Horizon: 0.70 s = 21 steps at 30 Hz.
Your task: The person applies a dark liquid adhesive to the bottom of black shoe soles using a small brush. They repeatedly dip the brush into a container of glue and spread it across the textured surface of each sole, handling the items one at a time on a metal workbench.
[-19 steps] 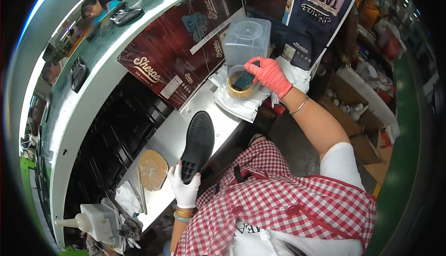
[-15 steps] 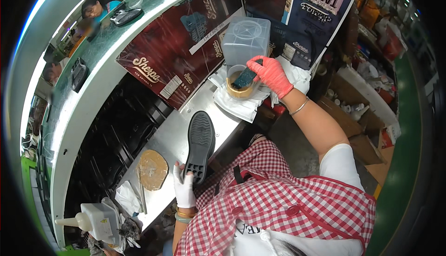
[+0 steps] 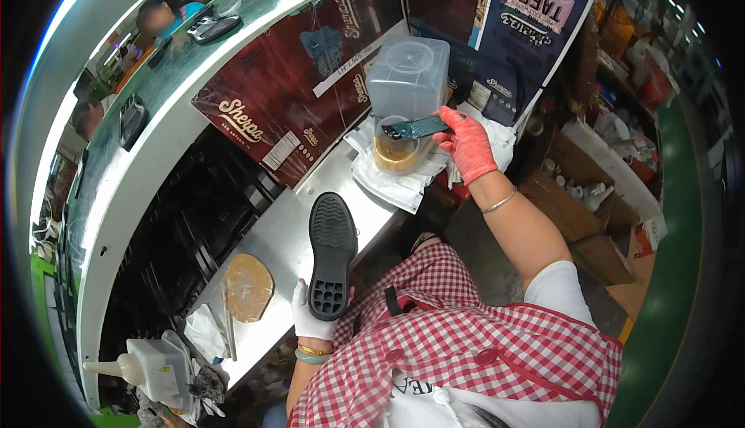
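A black shoe sole (image 3: pixel 332 226) stands out over the metal bench, its hollow-celled heel end toward me. White-gloved, my left hand (image 3: pixel 309 318) is closed around that heel end from beneath, and part of the fingers is hidden behind the sole. My right hand (image 3: pixel 469 152), in a red glove, pinches the end of a flat, dark teal brush (image 3: pixel 425 126). The brush lies almost level across the mouth of a clear plastic cup (image 3: pixel 394 162) with yellowish-brown glue-like contents. Its dark tip is over the cup. White cloth or paper (image 3: pixel 369 176) lies beneath the cup.
Behind the cup stands a translucent square container (image 3: pixel 407 79). A round tan pad (image 3: pixel 250 288) with a thin stick (image 3: pixel 228 323) lies on the bench (image 3: pixel 291 234), left of the sole. At lower left is a white nozzle bottle (image 3: pixel 151 370). A conveyor (image 3: pixel 167 63) carries shoes; cardboard boxes (image 3: pixel 578 203) stand right.
My right hand has raised the brush from inside the cup and tipped it nearly level. My left hand has turned the sole, so its heel cells show more fully.
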{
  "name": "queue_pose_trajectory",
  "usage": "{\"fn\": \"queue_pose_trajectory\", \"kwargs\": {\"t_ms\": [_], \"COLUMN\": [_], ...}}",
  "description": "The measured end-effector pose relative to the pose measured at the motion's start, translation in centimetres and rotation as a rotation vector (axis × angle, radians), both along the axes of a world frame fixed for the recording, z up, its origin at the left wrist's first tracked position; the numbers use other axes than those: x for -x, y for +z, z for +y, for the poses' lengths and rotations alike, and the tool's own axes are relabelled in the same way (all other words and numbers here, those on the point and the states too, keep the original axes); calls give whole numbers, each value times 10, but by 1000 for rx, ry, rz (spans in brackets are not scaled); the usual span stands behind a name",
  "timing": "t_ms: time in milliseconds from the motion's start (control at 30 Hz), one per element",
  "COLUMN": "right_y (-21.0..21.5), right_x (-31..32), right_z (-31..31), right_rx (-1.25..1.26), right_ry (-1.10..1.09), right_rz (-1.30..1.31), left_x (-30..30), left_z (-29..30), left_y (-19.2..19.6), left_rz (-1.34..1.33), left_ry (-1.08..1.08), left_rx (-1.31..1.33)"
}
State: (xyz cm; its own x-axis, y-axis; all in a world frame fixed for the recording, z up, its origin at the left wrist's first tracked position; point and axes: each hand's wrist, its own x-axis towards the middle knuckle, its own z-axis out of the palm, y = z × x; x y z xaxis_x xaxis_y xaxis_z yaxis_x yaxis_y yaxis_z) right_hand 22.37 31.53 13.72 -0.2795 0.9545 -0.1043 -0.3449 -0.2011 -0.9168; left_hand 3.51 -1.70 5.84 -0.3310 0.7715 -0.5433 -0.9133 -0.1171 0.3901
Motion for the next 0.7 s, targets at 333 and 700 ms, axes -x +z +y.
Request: {"fn": "queue_pose_trajectory", "kwargs": {"t_ms": [333,700], "right_y": [22,14], "right_x": [-4,37], "right_z": [-5,-91], "right_rx": [-90,56], "right_ry": [24,243], "right_rz": [183,303], "left_x": [-3,-4], "left_z": [12,20], "left_y": [-1,2], "left_rz": [-6,55], "left_ry": [-105,-40], "left_rx": [-236,-328]}}
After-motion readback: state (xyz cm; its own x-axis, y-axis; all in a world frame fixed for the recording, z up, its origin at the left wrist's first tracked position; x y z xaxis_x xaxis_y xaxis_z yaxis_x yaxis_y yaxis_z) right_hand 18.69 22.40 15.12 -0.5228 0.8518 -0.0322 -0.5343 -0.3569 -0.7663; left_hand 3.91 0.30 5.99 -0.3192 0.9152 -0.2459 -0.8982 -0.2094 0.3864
